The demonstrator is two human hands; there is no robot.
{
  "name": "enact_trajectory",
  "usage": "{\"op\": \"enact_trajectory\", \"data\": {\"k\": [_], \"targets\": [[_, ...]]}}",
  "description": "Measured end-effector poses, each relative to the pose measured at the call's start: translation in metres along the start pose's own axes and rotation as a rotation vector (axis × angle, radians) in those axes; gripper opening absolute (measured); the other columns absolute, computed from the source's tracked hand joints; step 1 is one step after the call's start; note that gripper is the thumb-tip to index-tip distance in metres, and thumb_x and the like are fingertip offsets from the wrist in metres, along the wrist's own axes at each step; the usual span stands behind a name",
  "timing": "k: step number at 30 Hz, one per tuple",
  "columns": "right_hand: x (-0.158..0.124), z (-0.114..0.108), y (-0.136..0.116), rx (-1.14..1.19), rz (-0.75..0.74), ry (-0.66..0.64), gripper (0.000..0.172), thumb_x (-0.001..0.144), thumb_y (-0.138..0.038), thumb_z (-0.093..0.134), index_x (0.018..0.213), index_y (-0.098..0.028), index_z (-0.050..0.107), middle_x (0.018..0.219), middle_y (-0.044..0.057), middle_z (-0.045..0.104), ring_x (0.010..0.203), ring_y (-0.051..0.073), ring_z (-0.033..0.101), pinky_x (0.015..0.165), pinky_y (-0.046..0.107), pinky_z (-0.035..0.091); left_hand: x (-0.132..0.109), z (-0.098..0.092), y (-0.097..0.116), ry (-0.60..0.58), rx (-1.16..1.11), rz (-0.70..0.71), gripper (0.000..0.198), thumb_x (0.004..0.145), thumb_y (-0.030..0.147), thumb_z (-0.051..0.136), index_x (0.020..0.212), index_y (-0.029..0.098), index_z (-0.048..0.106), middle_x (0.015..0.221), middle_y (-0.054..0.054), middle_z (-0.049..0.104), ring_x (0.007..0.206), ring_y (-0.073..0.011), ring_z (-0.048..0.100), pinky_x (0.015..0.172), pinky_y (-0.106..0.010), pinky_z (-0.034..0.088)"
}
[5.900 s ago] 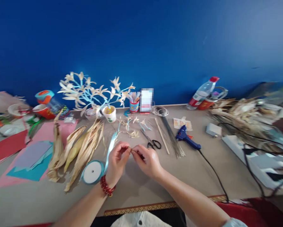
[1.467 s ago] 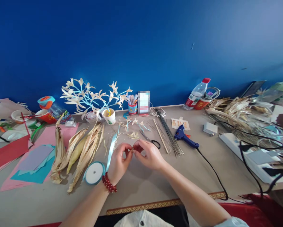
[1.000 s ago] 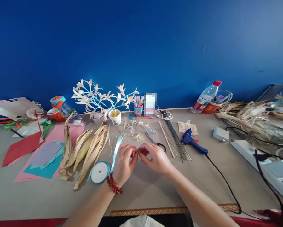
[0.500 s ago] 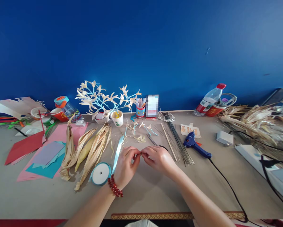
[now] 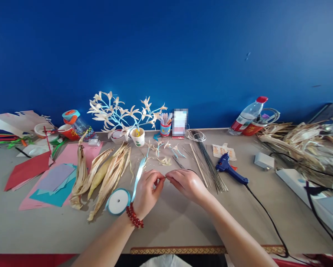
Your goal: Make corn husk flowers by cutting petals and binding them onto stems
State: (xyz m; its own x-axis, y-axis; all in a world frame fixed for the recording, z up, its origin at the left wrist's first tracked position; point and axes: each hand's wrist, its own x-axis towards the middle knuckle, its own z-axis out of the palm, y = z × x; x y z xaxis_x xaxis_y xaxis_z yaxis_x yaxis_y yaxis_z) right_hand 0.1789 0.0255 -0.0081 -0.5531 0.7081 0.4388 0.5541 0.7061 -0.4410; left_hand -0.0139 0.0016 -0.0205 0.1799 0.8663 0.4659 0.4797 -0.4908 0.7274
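My left hand (image 5: pixel 149 191), with a red bead bracelet at its wrist, is closed in a pinch. My right hand (image 5: pixel 187 183) pinches too, its fingertips almost meeting the left ones over the table. Whatever lies between the fingertips is too small to make out. Beside my left hand runs a light blue ribbon (image 5: pixel 139 172), and its spool (image 5: pixel 118 201) lies flat to the left. Beyond my hands are small husk flowers (image 5: pixel 158 148) on blue stems. Scissors (image 5: pixel 178 163) lie partly hidden behind my right hand.
Dried corn husks (image 5: pixel 111 178) and coloured paper (image 5: pixel 55 181) lie left. White flowers (image 5: pixel 133 113) stand in a paper cup (image 5: pixel 138 140) at the back. To the right are thin wires (image 5: pixel 211 167), a blue glue gun (image 5: pixel 230 168) with its cord, a bottle (image 5: pixel 246 116) and a power strip (image 5: pixel 316 204).
Both hands stay pinched close together, with only a slight shift of the fingers. The whole view has moved a little; the things on the table lie as before.
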Motion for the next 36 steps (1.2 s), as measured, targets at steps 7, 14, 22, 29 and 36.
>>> {"op": "enact_trajectory", "data": {"k": [7,14,22,29,36], "targets": [[-0.0002,-0.0016,0.0015,-0.017,-0.016,-0.048,0.021,0.1,-0.02,0.044,0.102,-0.02,0.064,0.09,0.01,0.075,0.077,0.021,0.069,0.069,0.03,0.049,-0.001,-0.001,0.0012,-0.039,0.075,0.042,0.011,0.091,0.015,0.055,0.088,0.022,0.063,0.085,-0.005,0.067,0.08,-0.0214,0.059,0.076,-0.033,0.043],[0.0001,-0.0032,0.0003,0.052,-0.024,-0.014,0.019,0.101,-0.025,0.046,0.106,-0.021,0.064,0.094,0.01,0.076,0.08,0.021,0.07,0.072,0.031,0.05,-0.0004,-0.0011,0.0029,-0.041,0.01,0.023,0.01,0.092,0.014,0.053,0.088,0.021,0.059,0.085,-0.005,0.064,0.079,-0.0192,0.058,0.072,-0.03,0.044],[0.0,-0.0024,0.0,0.106,-0.027,0.008,0.015,0.101,-0.025,0.049,0.108,-0.021,0.061,0.095,0.009,0.075,0.083,0.02,0.07,0.073,0.029,0.05,0.0017,-0.0007,0.0026,-0.034,-0.078,0.016,0.01,0.091,0.012,0.054,0.087,0.02,0.058,0.082,-0.003,0.06,0.075,-0.0157,0.057,0.071,-0.026,0.045],[0.0008,-0.002,0.0003,0.062,-0.072,0.026,0.011,0.1,-0.022,0.05,0.102,-0.019,0.059,0.087,0.007,0.074,0.073,0.018,0.068,0.067,0.026,0.049,0.0001,0.0006,0.0034,-0.013,-0.062,0.052,0.011,0.09,0.009,0.054,0.086,0.019,0.056,0.082,-0.001,0.058,0.074,-0.0136,0.055,0.072,-0.026,0.046],[0.0004,-0.0009,-0.003,0.012,-0.079,0.052,0.011,0.1,-0.019,0.048,0.1,-0.019,0.059,0.085,0.007,0.074,0.072,0.018,0.069,0.067,0.026,0.049,-0.0009,0.0005,0.0041,0.004,0.003,0.04,0.011,0.09,0.01,0.054,0.085,0.02,0.056,0.081,-0.002,0.06,0.076,-0.0154,0.054,0.074,-0.029,0.045]]}}
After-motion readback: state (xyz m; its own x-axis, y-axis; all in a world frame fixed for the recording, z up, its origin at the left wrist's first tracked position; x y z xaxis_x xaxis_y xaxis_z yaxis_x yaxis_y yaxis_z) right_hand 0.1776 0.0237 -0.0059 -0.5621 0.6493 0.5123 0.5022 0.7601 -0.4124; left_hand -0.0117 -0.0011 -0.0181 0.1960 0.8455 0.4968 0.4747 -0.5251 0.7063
